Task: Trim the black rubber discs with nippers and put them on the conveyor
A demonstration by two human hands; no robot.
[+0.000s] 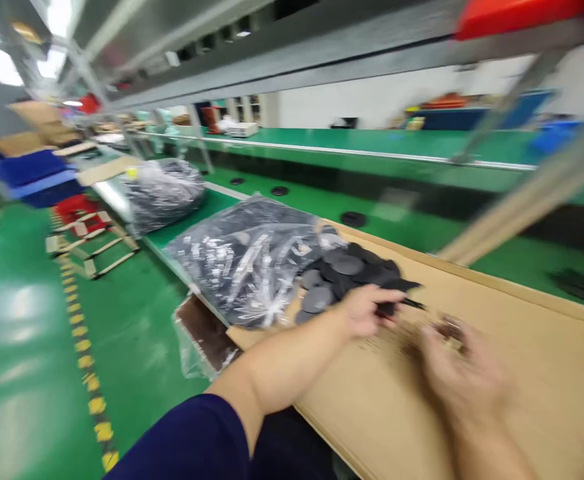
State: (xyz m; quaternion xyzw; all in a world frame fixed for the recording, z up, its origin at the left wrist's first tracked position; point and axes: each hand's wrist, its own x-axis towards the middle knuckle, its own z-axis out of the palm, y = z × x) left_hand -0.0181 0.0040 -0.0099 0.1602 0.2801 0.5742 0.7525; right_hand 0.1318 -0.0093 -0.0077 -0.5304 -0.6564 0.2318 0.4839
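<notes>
My left hand point(368, 311) reaches over a cardboard sheet point(522, 373) and pinches a flat black round piece point(397, 300) at the edge of a pile of black discs point(345, 270). The pile spills out of a clear plastic bag point(245, 260) full of the same dark parts. My right hand point(459, 373) hovers over the cardboard just right of the left hand. It is smeared by motion, with something small and dark near its fingertips that I cannot make out.
A second filled plastic bag point(165, 190) lies further left on the bench. A green conveyor belt point(422, 220) behind the cardboard carries single black discs point(353, 218). The green floor with a yellow dashed line point(85, 347) is to the left, with blue bins point(32, 175) beyond.
</notes>
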